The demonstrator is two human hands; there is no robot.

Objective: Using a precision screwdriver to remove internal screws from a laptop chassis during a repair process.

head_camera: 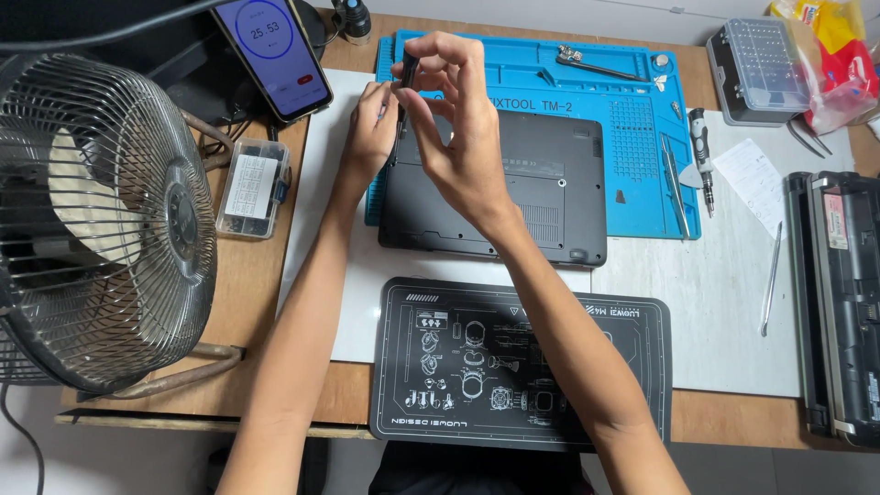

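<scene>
Pinched between your right hand's (458,128) thumb and fingertips is the top of a slim dark screwdriver (406,78), standing nearly upright over the far left corner of the dark laptop (541,197), which lies bottom up on the blue work mat (632,101). Your left hand (371,128) closes its fingers around the tool's lower shaft just beside the right. A metal fan (101,220) stands at your left, and a black printed mat (522,362) lies nearest you.

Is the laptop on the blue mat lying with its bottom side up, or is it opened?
Bottom side up and closed: the laptop shows its dark underside with vents and a cover panel, lying flat on the blue mat.
</scene>
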